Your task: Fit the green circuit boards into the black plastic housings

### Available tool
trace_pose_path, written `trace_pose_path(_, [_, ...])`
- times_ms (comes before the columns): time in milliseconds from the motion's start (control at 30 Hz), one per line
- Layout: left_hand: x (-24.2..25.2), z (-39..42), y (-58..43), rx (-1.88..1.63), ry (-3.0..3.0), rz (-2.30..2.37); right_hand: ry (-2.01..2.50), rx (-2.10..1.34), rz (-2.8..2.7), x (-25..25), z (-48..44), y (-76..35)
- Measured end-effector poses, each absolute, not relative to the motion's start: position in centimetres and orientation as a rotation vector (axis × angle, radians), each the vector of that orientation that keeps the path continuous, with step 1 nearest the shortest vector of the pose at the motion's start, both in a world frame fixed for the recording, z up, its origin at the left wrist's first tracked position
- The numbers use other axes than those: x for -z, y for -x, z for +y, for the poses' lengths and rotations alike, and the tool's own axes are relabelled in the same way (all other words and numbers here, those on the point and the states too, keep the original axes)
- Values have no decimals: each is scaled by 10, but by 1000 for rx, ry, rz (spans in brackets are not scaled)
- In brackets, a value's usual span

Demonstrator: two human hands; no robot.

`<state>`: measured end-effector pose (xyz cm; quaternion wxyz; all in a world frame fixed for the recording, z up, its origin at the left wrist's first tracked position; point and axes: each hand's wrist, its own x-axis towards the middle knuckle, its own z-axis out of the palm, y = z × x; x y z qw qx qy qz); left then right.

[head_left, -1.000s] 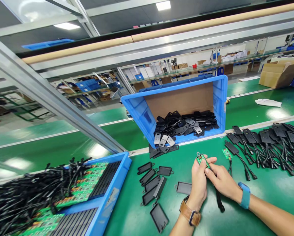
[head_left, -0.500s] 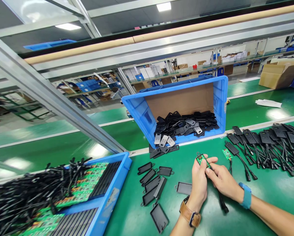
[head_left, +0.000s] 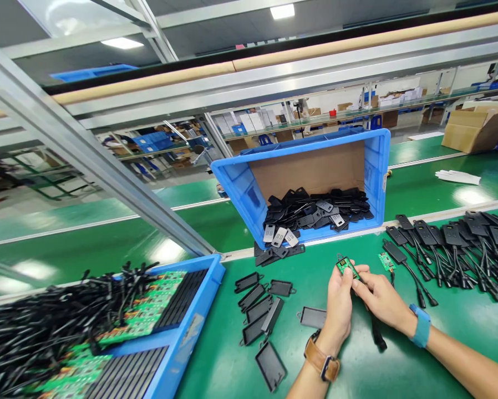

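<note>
A small green circuit board (head_left: 344, 264) with a digit display lies in a black case with a loop at its far end. My left hand (head_left: 339, 302) is closed around it, thumb on top. At the board's near end, my right hand (head_left: 380, 302) pinches with thumb and fingers; the exact contact is partly hidden. A black cable (head_left: 377, 334) hangs below my right hand to the table. Left of my hands lie several open black case halves (head_left: 269, 366). Another circuit board (head_left: 386, 261) with a cable rests beyond my right hand.
A tilted blue crate (head_left: 382, 183) holds a heap of black covers (head_left: 315, 213). At left, a blue bin (head_left: 199, 310) carries cabled green boards. Cased units with cables (head_left: 452, 235) are piled at right. A white glove (head_left: 457, 177) and a cardboard box (head_left: 467, 130) lie farther back.
The view has shifted slightly, so the surroundings appear a little to the right. Both hands keep hold of the board and case, with only slight finger movement.
</note>
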<state>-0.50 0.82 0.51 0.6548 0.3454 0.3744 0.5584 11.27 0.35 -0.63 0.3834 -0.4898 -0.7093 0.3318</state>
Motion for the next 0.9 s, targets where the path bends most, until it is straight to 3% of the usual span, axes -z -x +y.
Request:
trace_pose_path(467, [-6, 9, 8, -1248, -758, 837, 1211, -904, -1846, 6, 0, -110])
trace_pose_path(900, [-25, 38, 55, -1599, -366, 872, 1108, -738, -2237, 12, -19, -102])
